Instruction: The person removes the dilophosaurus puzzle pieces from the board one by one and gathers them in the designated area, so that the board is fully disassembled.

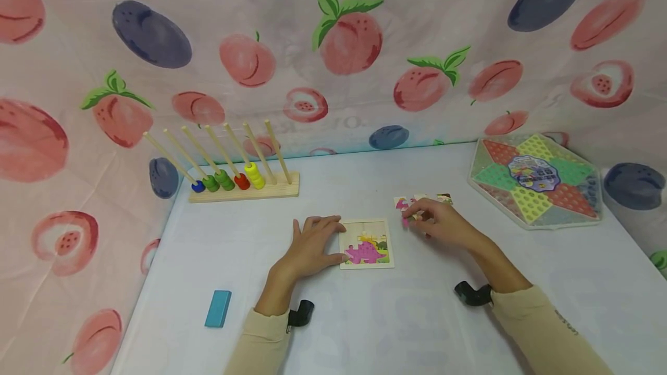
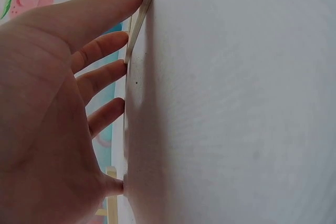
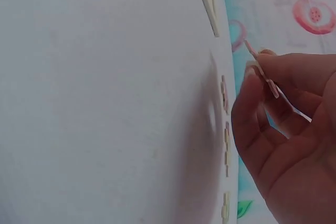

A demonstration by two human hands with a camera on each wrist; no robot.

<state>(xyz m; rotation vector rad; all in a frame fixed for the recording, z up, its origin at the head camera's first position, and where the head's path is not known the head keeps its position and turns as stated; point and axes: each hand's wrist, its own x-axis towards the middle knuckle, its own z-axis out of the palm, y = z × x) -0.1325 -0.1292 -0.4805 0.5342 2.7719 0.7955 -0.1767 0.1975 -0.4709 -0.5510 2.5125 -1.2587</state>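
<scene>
A small square wooden puzzle tray lies on the table, with joined pieces showing a pink dinosaur in its lower part. My left hand rests at the tray's left side with its fingers spread, the thumb and a fingertip on the frame. In the left wrist view, the thumb lies on the frame's edge. Right of the tray, my right hand pinches a thin puzzle piece between thumb and fingertips, raised above the table. Loose puzzle pieces lie just beyond that hand, partly hidden by it.
A wooden bead-counting rack with upright rods and coloured rings stands at the back left. At the back right lies a hexagonal board game. A blue block is at the front left. Fruit-print cloth hangs behind the table.
</scene>
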